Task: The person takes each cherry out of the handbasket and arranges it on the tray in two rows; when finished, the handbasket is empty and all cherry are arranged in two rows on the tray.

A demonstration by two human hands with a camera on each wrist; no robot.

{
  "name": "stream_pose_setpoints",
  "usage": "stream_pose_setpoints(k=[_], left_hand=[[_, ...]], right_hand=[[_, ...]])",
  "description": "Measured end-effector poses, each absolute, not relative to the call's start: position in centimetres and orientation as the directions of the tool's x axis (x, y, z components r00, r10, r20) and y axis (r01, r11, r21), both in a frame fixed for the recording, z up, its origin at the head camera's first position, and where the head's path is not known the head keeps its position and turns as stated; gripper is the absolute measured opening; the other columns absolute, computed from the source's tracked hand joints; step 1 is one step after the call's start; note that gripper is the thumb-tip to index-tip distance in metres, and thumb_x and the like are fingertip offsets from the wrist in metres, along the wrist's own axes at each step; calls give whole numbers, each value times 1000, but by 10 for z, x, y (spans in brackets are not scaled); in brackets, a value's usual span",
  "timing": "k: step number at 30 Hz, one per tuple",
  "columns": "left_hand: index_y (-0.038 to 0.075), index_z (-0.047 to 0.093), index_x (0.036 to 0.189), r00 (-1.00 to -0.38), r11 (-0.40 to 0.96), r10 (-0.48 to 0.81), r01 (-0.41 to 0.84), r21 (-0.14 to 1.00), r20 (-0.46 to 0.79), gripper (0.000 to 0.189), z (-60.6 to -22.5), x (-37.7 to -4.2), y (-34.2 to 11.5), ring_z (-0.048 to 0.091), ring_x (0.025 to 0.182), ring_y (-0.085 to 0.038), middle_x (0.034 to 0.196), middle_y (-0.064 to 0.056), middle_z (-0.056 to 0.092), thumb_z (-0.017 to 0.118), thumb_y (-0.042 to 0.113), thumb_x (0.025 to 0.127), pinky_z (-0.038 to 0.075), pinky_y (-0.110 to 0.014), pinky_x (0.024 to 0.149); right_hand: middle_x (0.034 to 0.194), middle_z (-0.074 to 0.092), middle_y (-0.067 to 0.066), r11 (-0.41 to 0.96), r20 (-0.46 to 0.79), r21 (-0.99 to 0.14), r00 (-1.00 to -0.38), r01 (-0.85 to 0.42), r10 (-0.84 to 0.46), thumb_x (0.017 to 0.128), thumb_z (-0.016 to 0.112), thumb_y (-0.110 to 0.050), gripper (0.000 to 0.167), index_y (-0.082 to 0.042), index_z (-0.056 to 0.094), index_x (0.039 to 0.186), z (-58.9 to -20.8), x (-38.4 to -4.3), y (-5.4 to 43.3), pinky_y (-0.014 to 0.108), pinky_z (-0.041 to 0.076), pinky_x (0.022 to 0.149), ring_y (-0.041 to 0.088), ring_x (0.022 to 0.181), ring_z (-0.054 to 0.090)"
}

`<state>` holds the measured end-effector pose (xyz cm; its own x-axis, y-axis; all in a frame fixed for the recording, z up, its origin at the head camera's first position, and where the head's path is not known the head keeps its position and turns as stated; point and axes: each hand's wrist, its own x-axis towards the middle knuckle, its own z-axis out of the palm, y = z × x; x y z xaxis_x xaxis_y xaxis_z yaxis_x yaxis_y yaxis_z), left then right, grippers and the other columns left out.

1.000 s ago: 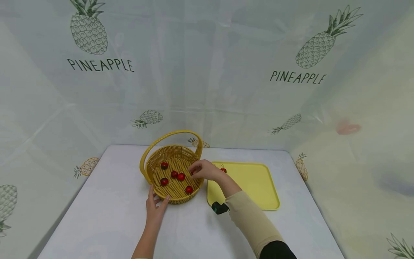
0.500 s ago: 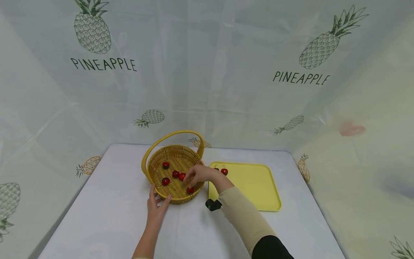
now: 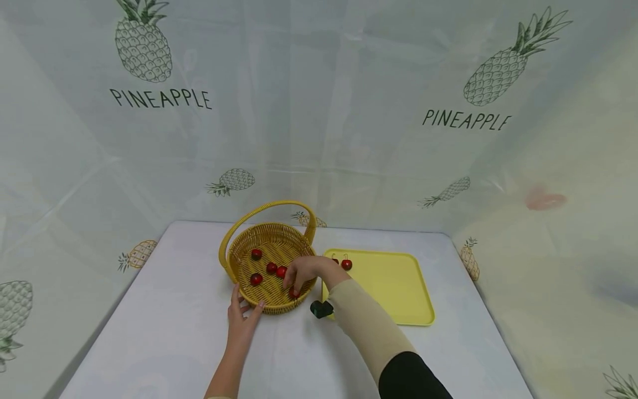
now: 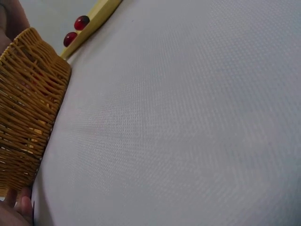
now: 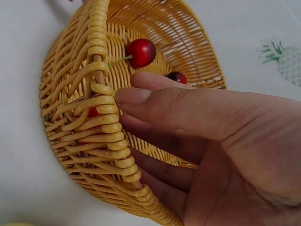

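A yellow wicker basket [image 3: 275, 308] with a tall handle stands on the table, holding several dark red cherries [image 3: 256, 279]. My left hand [image 3: 241, 318] rests against the basket's near left side, thumb and fingers spread and touching it. Inside the near right part of the basket, my right hand [image 3: 305, 270] reaches down with its fingers loosely bent over one cherry [image 3: 294, 293]. In the right wrist view the thumb [image 5: 134, 96] lies by the basket rim, and that rim hides some of the fingertips. Red fruit [image 5: 94, 113] shows through the weave there.
A flat yellow tray [image 3: 389, 288] lies right of the basket, with two cherries [image 3: 346, 264] at its far left corner. The right forearm passes over the tray's near left part. Behind the white table [image 3: 149, 332] hangs a pineapple-print sheet [image 3: 319, 111].
My right hand has moved from the basket's right side toward the near cherry, its forearm shifting left. More of the tray's cherries now shows. The left hand keeps its place on the basket.
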<state>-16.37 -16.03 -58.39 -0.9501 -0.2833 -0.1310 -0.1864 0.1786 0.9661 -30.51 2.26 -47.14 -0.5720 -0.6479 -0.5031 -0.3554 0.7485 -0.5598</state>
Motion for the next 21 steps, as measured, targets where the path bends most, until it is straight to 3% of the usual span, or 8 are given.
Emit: stream_pose_setpoints(k=[14, 21], left_hand=[[27, 0, 158, -951, 186, -279, -186, 965, -129, 90, -584, -162, -161, 36, 126, -39, 146, -22, 24, 63, 40, 95, 42, -49, 95], [28, 1, 158, -952, 179, -277, -182, 967, -128, 89, -584, -162, -160, 36, 126, -38, 145, -21, 24, 64, 37, 95, 42, -49, 95]], right_hand=[[98, 65, -13, 797, -612, -500, -513, -339, -602, 82, 77, -5, 26, -24, 78, 99, -475, -312, 14, 36, 46, 94, 10, 100, 52], [96, 65, -6, 813, -650, -504, -493, -291, -579, 83, 74, 0, 25, -21, 79, 95, -473, -311, 12, 34, 50, 82, 16, 92, 53]])
